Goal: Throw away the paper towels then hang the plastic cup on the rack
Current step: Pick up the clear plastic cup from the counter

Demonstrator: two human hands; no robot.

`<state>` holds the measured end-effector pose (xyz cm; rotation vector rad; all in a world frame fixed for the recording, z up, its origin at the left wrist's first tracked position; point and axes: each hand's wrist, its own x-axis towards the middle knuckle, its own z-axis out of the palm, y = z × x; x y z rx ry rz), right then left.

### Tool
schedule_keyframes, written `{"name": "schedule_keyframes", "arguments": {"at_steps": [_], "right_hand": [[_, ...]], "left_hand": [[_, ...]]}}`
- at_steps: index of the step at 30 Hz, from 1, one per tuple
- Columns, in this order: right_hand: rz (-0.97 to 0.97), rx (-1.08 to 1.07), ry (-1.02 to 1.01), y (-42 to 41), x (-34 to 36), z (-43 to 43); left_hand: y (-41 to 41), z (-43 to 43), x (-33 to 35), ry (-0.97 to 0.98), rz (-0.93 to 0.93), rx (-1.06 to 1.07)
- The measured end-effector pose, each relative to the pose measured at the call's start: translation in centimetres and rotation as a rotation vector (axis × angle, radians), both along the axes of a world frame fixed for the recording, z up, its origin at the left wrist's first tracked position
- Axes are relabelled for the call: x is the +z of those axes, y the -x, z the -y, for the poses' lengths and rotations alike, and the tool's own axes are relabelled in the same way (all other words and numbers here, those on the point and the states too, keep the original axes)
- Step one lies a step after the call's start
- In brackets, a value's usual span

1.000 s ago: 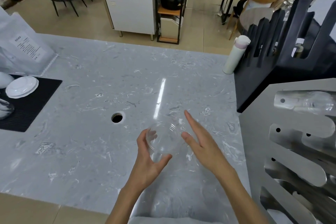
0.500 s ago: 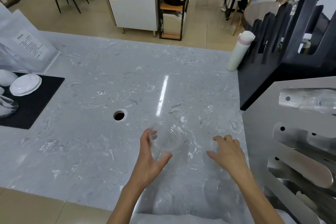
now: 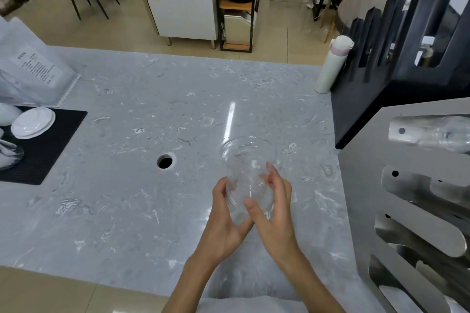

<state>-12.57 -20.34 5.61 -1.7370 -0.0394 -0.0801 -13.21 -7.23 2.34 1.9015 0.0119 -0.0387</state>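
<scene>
A clear plastic cup (image 3: 248, 168) is tilted, mouth facing away from me, above the grey marble counter (image 3: 142, 140). My left hand (image 3: 223, 221) wraps its left side and base. My right hand (image 3: 274, 208) grips its right side, thumb across the front. A metal rack (image 3: 366, 185) with slanted slots stands at the right; a clear cup (image 3: 447, 134) lies in its top slot. A round hole (image 3: 165, 161) is cut in the counter left of the cup. No paper towels are in sight.
A black slotted holder (image 3: 407, 58) and a white bottle (image 3: 330, 68) stand at the back right. At the left a black mat (image 3: 45, 150) carries white dishes (image 3: 33, 122), with a white bag (image 3: 28, 68) behind. A person sits far off at the top right.
My right hand came off the counter and closed on the cup's right side. The cup was lifted and tipped forward, now held by both hands.
</scene>
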Motion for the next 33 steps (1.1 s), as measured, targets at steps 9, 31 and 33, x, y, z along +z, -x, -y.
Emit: {"name": "schedule_keyframes", "arguments": {"at_steps": [9, 31, 33], "right_hand": [[-0.007, 0.225, 0.200, -0.4, 1.0, 2.6], [-0.694, 0.035, 0.946, 5.6, -3.6, 10.4], [-0.626, -0.172, 0.650, 4.6, -2.8, 11.1]], "left_hand": [[-0.7, 0.4, 0.2, 0.102, 0.052, 0.028], [0.5, -1.0, -1.7, -0.001, -0.167, -0.127], [0.4, -0.8, -1.3, 0.000, -0.161, -0.126]]}}
